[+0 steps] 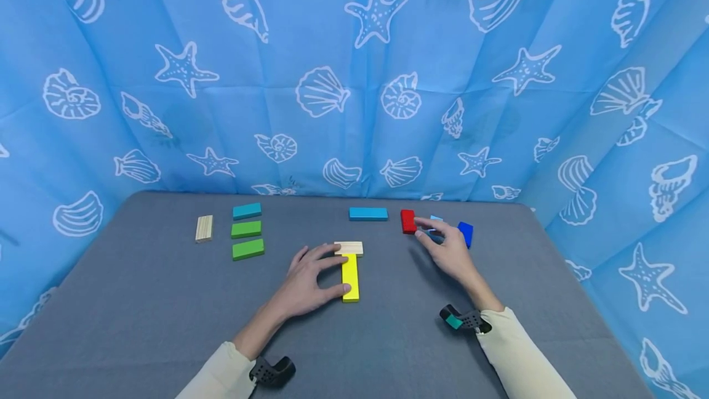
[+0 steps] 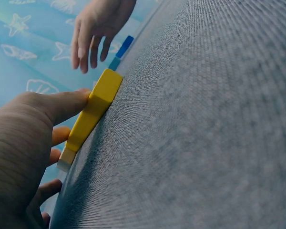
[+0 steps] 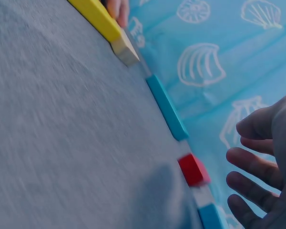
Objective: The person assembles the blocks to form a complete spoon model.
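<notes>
My left hand point(image 1: 306, 282) rests its thumb and fingertips along the left side of a yellow block point(image 1: 351, 279). The block lies lengthwise on the table, its far end at a natural-wood block point(image 1: 351, 248) set crosswise, like a T. One left fingertip reaches that wooden block. Over the table on the right, my right hand point(image 1: 450, 251) hovers with fingers spread and nothing in them. Nearest to its fingertips is a red block point(image 1: 407, 221), standing apart from the hand in the right wrist view point(image 3: 194, 170). Partly hidden behind the right hand is a light blue block point(image 1: 436, 218).
A long blue block point(image 1: 368, 214) lies left of the red one, a dark blue block point(image 1: 466, 234) at far right. On the left are two green blocks point(image 1: 246, 229), a teal block point(image 1: 247, 211) and another wooden block point(image 1: 204, 228). A shell-patterned curtain point(image 1: 354, 128) hangs behind the grey table point(image 1: 166, 313).
</notes>
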Demonstrator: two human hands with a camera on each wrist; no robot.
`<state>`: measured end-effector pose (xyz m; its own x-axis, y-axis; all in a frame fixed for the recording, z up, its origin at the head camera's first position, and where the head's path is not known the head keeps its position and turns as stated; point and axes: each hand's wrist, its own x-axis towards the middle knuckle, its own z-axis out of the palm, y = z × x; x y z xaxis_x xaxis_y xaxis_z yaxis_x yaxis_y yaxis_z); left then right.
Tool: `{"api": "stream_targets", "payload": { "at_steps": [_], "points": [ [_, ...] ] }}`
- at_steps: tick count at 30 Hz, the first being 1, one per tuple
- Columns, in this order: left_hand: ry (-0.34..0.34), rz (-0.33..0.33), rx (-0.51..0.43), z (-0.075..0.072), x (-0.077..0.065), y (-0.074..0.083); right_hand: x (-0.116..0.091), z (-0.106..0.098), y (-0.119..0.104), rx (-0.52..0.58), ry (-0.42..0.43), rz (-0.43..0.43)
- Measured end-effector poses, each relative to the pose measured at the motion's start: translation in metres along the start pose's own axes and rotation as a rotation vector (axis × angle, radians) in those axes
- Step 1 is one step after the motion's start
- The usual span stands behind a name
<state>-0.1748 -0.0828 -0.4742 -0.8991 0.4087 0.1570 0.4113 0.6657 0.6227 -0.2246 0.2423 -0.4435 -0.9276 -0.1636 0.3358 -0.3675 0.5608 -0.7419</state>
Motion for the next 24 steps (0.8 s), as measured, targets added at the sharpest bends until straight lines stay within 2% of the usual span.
{"api": "stream_targets", "payload": {
  "at_steps": [7, 12, 17, 24],
  "points": [
    [0.000, 0.005, -0.008, 0.001, 0.000, 0.001, -0.003, -0.022, 0.017, -0.039, 0.072, -0.006],
    [-0.003, 0.007, -0.007, 0.001, 0.000, 0.001, -0.008, -0.040, 0.030, -0.103, 0.099, 0.054],
    [0.000, 0.008, -0.004, 0.002, 0.001, 0.001, -0.016, -0.057, 0.050, -0.122, 0.116, 0.121],
    [0.005, 0.008, -0.012, 0.000, 0.000, -0.001, -0.021, -0.065, 0.065, -0.162, 0.089, 0.222]
  ]
}}
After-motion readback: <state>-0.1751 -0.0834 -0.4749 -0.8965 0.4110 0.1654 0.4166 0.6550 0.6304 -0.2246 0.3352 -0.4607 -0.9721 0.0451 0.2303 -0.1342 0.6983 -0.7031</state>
